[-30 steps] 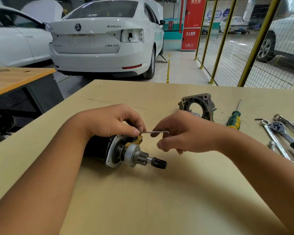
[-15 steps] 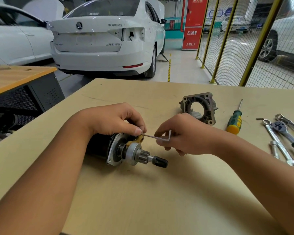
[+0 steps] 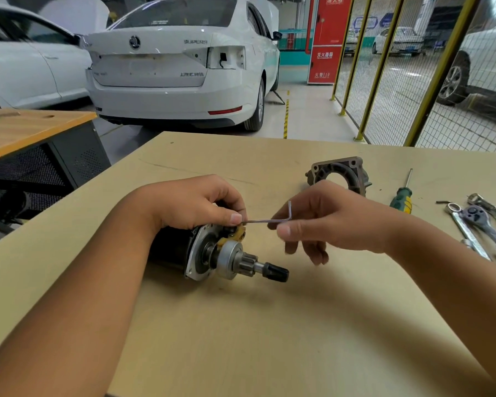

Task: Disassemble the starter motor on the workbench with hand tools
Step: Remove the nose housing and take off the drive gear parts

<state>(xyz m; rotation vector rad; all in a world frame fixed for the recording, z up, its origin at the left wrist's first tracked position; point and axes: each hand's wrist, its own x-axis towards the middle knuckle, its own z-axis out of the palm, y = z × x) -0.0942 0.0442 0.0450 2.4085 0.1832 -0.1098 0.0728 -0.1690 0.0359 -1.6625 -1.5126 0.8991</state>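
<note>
Two hands at work on the starter (image 3: pixel 212 250); it lies on its side near mid-bench (image 3: pixel 269 339), black body hidden under the left hand (image 3: pixel 192 204), long axis running roughly 10 to 4 o'clock, pinion and black-capped shaft tip pointing to 4 o'clock.

Change: hex key (image 3: pixel 269 221) has swung; a second ago its short leg lay flat, half a second ago it pointed down, now it stands up at 12 o'clock; long leg level, tip in the yellow part at the starter's front plate. Reads as a good part of a turn on a small screw; probably loosening, so the job is mid-way, with more turns likely before that screw comes free.

Left hand curled over the starter's top, thumb tip pressed by the key's tip, steadying; right hand (image 3: pixel 327 222) pinches the key near its bend between thumb and forefinger, other fingers hanging loose.

Housing (image 3: pixel 338 173) already off, at 1 o'clock; screwdriver (image 3: pixel 401 196) and wrenches (image 3: pixel 476 222) at 3 o'clock, untouched.
</note>
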